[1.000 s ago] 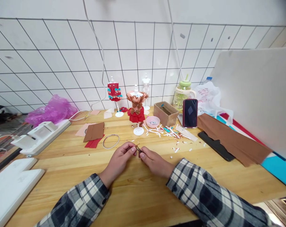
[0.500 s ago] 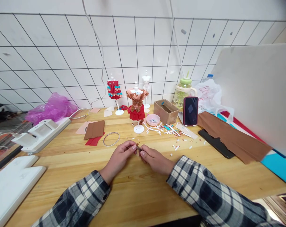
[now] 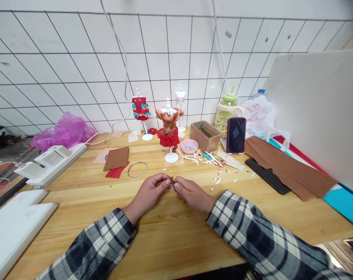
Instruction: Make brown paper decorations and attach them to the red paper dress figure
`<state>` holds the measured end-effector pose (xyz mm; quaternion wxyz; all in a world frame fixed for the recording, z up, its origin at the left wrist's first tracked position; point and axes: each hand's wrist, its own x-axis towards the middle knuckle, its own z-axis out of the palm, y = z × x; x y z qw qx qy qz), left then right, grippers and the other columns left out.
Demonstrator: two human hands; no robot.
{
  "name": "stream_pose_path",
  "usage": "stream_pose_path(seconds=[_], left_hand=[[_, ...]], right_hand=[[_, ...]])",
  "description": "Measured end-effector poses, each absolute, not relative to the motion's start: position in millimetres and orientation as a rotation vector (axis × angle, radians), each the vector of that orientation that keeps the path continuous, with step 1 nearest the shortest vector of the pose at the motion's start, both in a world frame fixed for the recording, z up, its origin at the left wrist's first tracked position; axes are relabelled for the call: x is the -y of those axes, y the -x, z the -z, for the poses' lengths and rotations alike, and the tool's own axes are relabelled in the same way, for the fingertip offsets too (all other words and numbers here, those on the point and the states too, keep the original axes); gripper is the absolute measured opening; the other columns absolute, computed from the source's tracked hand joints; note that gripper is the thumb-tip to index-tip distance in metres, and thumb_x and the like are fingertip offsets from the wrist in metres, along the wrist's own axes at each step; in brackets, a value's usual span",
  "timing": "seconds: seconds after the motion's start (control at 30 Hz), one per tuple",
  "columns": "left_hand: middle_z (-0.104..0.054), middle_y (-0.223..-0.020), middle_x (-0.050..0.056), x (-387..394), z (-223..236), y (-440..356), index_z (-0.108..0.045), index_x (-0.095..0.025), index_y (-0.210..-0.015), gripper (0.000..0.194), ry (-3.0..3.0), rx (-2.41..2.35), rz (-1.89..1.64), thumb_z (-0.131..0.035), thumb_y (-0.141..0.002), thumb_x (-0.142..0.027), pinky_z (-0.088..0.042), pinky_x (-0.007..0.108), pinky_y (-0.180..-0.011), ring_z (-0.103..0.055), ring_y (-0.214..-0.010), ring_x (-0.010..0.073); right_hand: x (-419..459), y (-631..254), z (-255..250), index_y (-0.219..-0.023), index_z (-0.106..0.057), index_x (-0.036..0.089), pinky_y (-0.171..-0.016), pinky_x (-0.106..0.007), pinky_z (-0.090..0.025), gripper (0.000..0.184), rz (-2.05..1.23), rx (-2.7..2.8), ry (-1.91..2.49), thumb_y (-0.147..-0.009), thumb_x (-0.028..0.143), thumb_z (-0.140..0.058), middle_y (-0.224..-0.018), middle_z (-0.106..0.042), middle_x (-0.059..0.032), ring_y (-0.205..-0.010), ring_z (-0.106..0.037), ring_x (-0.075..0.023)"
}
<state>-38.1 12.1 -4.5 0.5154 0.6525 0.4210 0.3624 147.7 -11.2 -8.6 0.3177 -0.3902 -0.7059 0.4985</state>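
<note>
Scrap [image 3: 172, 180]: brown, pinched by left hand [image 3: 153, 191] and right hand [image 3: 192, 195].
Ring [image 3: 137, 170]: left of fingers — untouched.
Pinch: best light, even — creasing seems likely.

Surface [image 3: 165, 241]: smooth wood, faint sheen
Wall tiles [image 3: 156, 67]: smooth, glossy
Purple bag [image 3: 64, 130]: thin, crinkled, shiny plastic
Box [image 3: 210, 145]: matt cardboard
Phone [image 3: 236, 135]: glossy screen
Plaid sleeves [image 3: 103, 241]: matt woven cloth
Held brown piece [image 3: 172, 181]: too small to tell

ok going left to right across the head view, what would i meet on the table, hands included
Purple plastic bag → folded brown sheet → left hand → small brown piece → right hand → phone → long brown strip.
</note>
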Motion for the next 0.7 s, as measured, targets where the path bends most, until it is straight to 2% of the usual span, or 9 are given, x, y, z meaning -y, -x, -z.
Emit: stream_pose_path(seconds=[0.2, 0.3, 0.57, 0.7], left_hand=[[-0.064, -0.080, 0.002, -11.8, 2.4, 38.7, -0.066, -0.017, -0.082, 0.023, -1.431, -0.949, -0.891, -0.068, -0.076, -0.038, -0.045, 0.027, -0.076, -0.057, -0.077, 0.0156], [-0.064, -0.077, 0.002, -11.0, 1.0, 38.7, -0.066, -0.016, -0.082, 0.025, -1.404, -0.955, -0.889, -0.069, -0.074, -0.039, -0.045, 0.027, -0.074, -0.056, -0.075, 0.0157], [-0.063, -0.073, 0.002, -8.3, 0.1, 36.1, -0.066, -0.016, -0.078, 0.024, -1.387, -0.923, -0.890, -0.069, -0.075, -0.039, -0.044, 0.026, -0.072, -0.055, -0.071, 0.0144], [-0.066, -0.082, 0.005, -7.1, -5.4, 35.3, -0.068, -0.016, -0.079, 0.024, -1.441, -0.958, -0.947, -0.067, -0.077, -0.040, -0.045, 0.031, -0.082, -0.059, -0.081, 0.0176]], right_hand=[[11.9, -141.4, 10.3, -0.078, -0.042, 0.021, -0.043, -0.024, -0.048, 0.040, -1.614, 1.572, 0.928, -0.084, 0.060, -0.046, -0.064, -0.036, 0.0054, -0.051, -0.040, -0.0089], [12.8, -138.8, 10.6, -0.080, -0.044, 0.021, -0.041, -0.023, -0.049, 0.045, -1.733, 1.444, 0.876, -0.078, 0.065, -0.052, -0.061, -0.034, 0.0068, -0.049, -0.035, -0.0075], [16.3, -136.1, 13.2, -0.078, -0.046, 0.020, -0.033, -0.018, -0.042, 0.046, -1.748, 1.356, 0.884, -0.077, 0.065, -0.053, -0.057, -0.034, 0.0074, -0.045, -0.034, -0.0066], [14.2, -135.1, 13.7, -0.076, -0.046, 0.020, -0.034, -0.018, -0.040, 0.041, -1.740, 1.202, 0.871, -0.080, 0.060, -0.055, -0.053, -0.032, 0.0093, -0.041, -0.029, -0.0058]])
